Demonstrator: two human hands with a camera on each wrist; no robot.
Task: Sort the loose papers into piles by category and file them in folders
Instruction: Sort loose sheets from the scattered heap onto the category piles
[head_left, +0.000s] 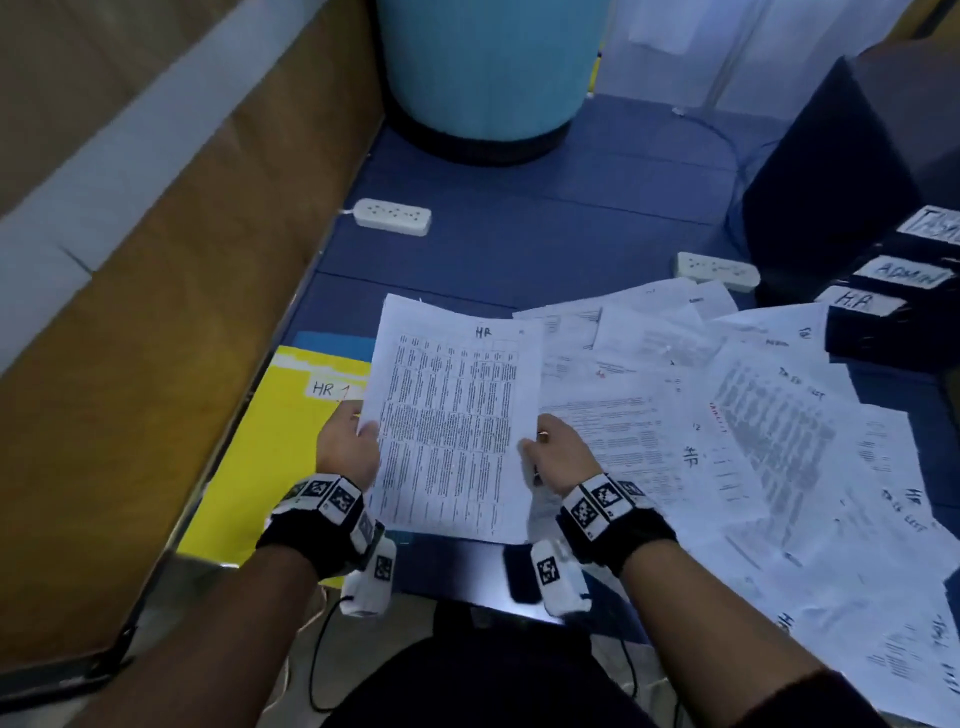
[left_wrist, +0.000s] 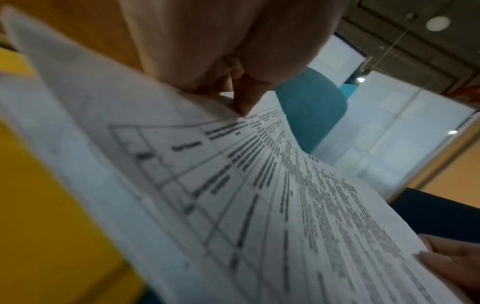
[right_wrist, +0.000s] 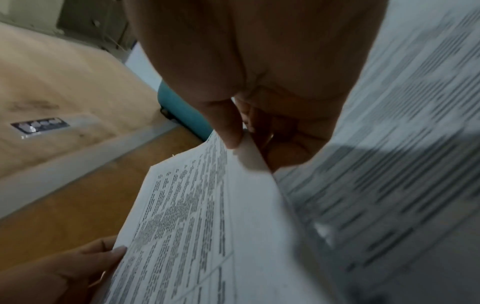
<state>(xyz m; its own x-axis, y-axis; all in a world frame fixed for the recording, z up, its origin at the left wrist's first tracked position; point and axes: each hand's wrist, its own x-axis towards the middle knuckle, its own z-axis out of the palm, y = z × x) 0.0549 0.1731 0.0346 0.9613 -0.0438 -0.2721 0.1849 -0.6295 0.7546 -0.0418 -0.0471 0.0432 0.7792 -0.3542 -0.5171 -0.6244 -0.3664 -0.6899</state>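
My left hand (head_left: 347, 441) and right hand (head_left: 560, 453) each pinch a side edge of a white sheet (head_left: 452, 415). It is headed "HR" by hand above dense printed table text.

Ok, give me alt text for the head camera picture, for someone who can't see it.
Two hands, left hand and right hand, hold a printed sheet marked HR by its side edges above a blue mat. A yellow folder labelled HR 1 lies to its left, loose papers spread to its right.
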